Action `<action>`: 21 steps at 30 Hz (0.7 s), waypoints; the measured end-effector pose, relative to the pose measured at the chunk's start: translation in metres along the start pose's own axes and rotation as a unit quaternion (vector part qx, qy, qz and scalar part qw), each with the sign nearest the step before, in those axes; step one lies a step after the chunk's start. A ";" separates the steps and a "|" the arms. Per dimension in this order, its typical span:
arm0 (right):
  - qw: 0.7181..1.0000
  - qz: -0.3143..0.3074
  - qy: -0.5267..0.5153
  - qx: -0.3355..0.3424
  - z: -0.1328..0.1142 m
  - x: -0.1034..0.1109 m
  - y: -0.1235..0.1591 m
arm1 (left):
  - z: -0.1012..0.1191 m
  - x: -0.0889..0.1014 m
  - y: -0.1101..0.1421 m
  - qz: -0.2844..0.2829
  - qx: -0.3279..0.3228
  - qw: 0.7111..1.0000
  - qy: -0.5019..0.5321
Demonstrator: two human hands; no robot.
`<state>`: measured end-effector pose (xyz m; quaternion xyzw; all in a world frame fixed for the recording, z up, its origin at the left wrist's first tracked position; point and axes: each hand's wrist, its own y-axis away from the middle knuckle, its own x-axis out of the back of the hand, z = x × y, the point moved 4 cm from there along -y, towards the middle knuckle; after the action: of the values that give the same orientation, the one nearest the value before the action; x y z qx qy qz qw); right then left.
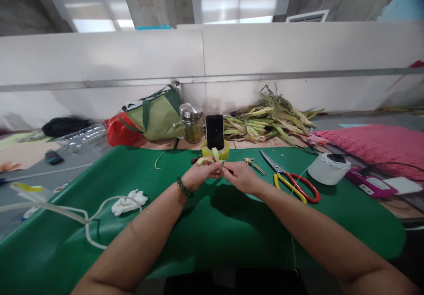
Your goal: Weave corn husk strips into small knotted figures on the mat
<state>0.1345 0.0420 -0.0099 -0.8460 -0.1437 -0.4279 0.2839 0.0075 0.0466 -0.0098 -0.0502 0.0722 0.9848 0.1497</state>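
L fingers point(216, 167) pinching pale-grn strip point(215, 154) | R fingers point(228, 167) pinched tog. adj., contents unclear

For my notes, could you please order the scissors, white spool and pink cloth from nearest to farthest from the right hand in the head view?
1. Scissors, right of the right hand
2. White spool, right of scissors
3. Pink cloth, farther right

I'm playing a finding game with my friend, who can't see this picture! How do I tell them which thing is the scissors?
Start with the big green mat on the table. Find the person's right hand, then look between it and the white roll. The scissors lie there: unlike the roll, they have silver blades and one red, one yellow handle.
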 end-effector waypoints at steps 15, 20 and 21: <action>1.000 0.013 -0.003 -0.013 -0.002 -0.003 0.002 | 0.010 0.002 0.007 0.037 0.009 0.996 -0.076; 0.996 0.026 0.075 -0.026 -0.001 -0.001 0.002 | 0.015 0.002 0.007 0.061 -0.023 0.989 -0.131; 0.996 0.024 0.079 -0.024 -0.002 -0.001 0.001 | 0.014 0.002 0.007 0.055 -0.033 0.989 -0.134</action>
<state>0.1332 0.0397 -0.0106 -0.8192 -0.0904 -0.4898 0.2844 0.0027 0.0432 0.0050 0.0814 0.0217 0.9912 0.1018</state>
